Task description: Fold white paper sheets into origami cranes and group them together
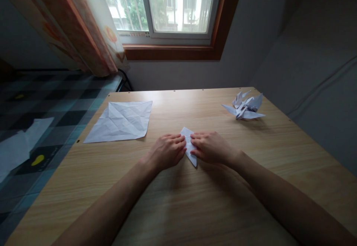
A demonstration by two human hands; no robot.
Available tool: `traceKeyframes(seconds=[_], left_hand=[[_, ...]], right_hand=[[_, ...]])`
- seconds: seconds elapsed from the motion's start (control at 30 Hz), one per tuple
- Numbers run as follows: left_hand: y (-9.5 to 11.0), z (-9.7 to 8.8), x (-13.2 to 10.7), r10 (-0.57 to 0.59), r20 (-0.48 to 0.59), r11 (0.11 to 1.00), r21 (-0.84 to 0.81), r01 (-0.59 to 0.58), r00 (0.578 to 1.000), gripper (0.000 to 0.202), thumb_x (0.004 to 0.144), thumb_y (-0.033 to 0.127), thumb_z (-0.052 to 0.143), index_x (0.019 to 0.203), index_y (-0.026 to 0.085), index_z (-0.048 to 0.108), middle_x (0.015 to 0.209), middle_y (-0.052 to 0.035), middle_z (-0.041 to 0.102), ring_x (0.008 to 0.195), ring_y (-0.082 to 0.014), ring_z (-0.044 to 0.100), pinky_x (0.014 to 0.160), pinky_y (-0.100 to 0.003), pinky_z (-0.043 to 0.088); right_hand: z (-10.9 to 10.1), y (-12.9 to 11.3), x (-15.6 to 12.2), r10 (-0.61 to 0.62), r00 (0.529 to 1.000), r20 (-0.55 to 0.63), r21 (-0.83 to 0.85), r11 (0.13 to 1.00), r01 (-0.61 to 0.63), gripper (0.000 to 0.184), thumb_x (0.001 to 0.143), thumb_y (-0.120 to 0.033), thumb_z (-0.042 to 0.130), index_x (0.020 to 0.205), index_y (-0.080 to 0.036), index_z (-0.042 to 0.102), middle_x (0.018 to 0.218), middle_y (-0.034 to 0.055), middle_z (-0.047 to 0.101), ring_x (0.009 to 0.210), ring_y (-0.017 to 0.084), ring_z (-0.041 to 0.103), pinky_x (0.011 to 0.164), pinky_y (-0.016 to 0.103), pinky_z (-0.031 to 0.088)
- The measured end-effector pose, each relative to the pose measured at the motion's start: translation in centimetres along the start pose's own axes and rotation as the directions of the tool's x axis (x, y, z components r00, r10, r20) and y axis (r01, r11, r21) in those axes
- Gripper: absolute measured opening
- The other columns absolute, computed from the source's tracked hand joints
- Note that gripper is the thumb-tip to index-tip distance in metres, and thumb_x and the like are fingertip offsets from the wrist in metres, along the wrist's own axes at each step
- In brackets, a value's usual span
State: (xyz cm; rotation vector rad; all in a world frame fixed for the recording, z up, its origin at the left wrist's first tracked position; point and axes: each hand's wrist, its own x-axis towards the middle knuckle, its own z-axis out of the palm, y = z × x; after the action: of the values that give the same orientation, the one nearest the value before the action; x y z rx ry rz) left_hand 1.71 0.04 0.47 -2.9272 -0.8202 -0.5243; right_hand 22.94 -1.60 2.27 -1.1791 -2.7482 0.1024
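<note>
A small white sheet of paper, folded into a narrow pointed diamond (189, 145), lies on the wooden table in front of me. My left hand (169, 151) holds its left edge, fingers pressed together and thumb tucked near the lower side. From the opposite side, my right hand (212, 146) grips the right edge with fingertips and thumb. The paper's top corner and its lower point show between the hands; its side edges are partly hidden under the fingers.
A creased, unfolded white sheet (125, 121) rests at the table's back left. Folded paper cranes (247, 106) sit at the back right. The wooden table (178, 209) stands beside a checked bed (55, 86) with more white paper (19, 149) on it. A window (178, 8) is behind.
</note>
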Motion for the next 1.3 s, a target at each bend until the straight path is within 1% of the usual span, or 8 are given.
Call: traceKeyframes(seconds=[0.3, 0.53, 0.73, 0.9, 1.0, 1.13, 1.23, 1.3], left_hand=[[0.3, 0.3, -0.1, -0.046, 0.031, 0.998, 0.044, 0.044, 0.998, 0.023, 0.094, 0.032, 0.05, 0.09, 0.017, 0.066, 0.097, -0.0082, 0.072, 0.095, -0.0213, 0.068, 0.08, -0.033, 0.051], [0.6, 0.1, 0.0, -0.062, 0.054, 0.997, 0.04, 0.06, 0.997, 0.027, 0.092, 0.039, 0.052, 0.092, 0.016, 0.067, 0.102, -0.0097, 0.071, 0.099, -0.0236, 0.067, 0.08, -0.034, 0.051], [0.6, 0.0, -0.1, -0.066, 0.067, 0.998, 0.012, 0.065, 0.996, 0.033, 0.089, 0.046, 0.056, 0.094, 0.015, 0.067, 0.105, -0.0105, 0.071, 0.101, -0.0257, 0.066, 0.081, -0.036, 0.05], [0.5, 0.1, 0.0, -0.052, 0.036, 0.999, 0.012, 0.052, 0.998, 0.034, 0.089, 0.047, 0.055, 0.089, 0.016, 0.066, 0.1, -0.0099, 0.071, 0.096, -0.0239, 0.066, 0.077, -0.034, 0.047], [0.6, 0.1, 0.1, -0.023, 0.015, 0.999, 0.038, 0.022, 1.0, 0.034, 0.089, 0.047, 0.054, 0.082, 0.015, 0.065, 0.09, -0.0084, 0.071, 0.087, -0.0224, 0.067, 0.072, -0.034, 0.045], [0.6, 0.3, -0.1, 0.04, -0.032, 0.998, 0.056, -0.039, 0.999, 0.035, 0.093, 0.037, 0.049, 0.068, 0.017, 0.061, 0.072, -0.0039, 0.067, 0.068, -0.0161, 0.063, 0.065, -0.032, 0.041], [0.4, 0.4, -0.2, 0.082, -0.057, 0.996, 0.051, -0.079, 0.995, 0.037, 0.096, 0.031, 0.046, 0.064, 0.018, 0.059, 0.066, -0.0031, 0.064, 0.064, -0.0137, 0.059, 0.066, -0.031, 0.041], [0.2, 0.6, -0.2, 0.087, -0.047, 0.996, 0.028, -0.086, 0.995, 0.031, 0.095, 0.029, 0.046, 0.071, 0.018, 0.063, 0.073, -0.004, 0.065, 0.072, -0.0153, 0.061, 0.071, -0.031, 0.044]], right_hand=[[0.7, -0.2, -0.6, -0.021, 1.0, -0.024, -0.051, 0.998, 0.02, 0.036, 0.085, -0.037, 0.069, 0.106, -0.009, 0.068, 0.124, 0.0187, 0.065, 0.115, 0.029, 0.062, 0.099, 0.038, 0.05], [1.4, -0.1, -1.6, -0.02, 0.996, -0.085, 0.011, 1.0, 0.021, 0.051, 0.08, -0.038, 0.073, 0.121, -0.009, 0.062, 0.131, 0.0205, 0.06, 0.122, 0.03, 0.057, 0.104, 0.043, 0.046], [1.8, -0.1, -2.2, -0.006, 0.996, -0.09, 0.056, 0.998, 0.011, 0.075, 0.074, -0.057, 0.072, 0.128, -0.007, 0.056, 0.135, 0.0242, 0.055, 0.128, 0.034, 0.052, 0.105, 0.047, 0.044], [2.1, -0.1, -2.5, -0.036, 0.993, -0.116, 0.077, 0.996, 0.046, 0.077, 0.075, -0.066, 0.066, 0.124, -0.008, 0.058, 0.131, 0.024, 0.058, 0.126, 0.034, 0.053, 0.106, 0.047, 0.043], [2.2, -0.4, -2.5, -0.007, 0.988, -0.151, 0.083, 0.996, 0.02, 0.057, 0.082, -0.058, 0.063, 0.114, -0.011, 0.063, 0.123, 0.0203, 0.064, 0.12, 0.031, 0.058, 0.104, 0.044, 0.044], [2.3, -0.5, -2.4, 0.047, 0.986, -0.162, 0.047, 0.998, -0.04, 0.023, 0.089, -0.03, 0.059, 0.102, -0.013, 0.067, 0.118, 0.0162, 0.068, 0.112, 0.028, 0.063, 0.102, 0.043, 0.045], [2.3, -0.2, -2.4, 0.04, 0.983, -0.182, 0.049, 0.998, -0.031, 0.022, 0.087, -0.018, 0.056, 0.106, -0.015, 0.066, 0.125, 0.0148, 0.065, 0.114, 0.027, 0.061, 0.103, 0.044, 0.044], [2.4, 0.0, -2.5, 0.033, 0.982, -0.185, 0.056, 0.998, -0.023, 0.027, 0.085, -0.014, 0.054, 0.11, -0.015, 0.065, 0.128, 0.0146, 0.064, 0.118, 0.026, 0.059, 0.105, 0.045, 0.042]])
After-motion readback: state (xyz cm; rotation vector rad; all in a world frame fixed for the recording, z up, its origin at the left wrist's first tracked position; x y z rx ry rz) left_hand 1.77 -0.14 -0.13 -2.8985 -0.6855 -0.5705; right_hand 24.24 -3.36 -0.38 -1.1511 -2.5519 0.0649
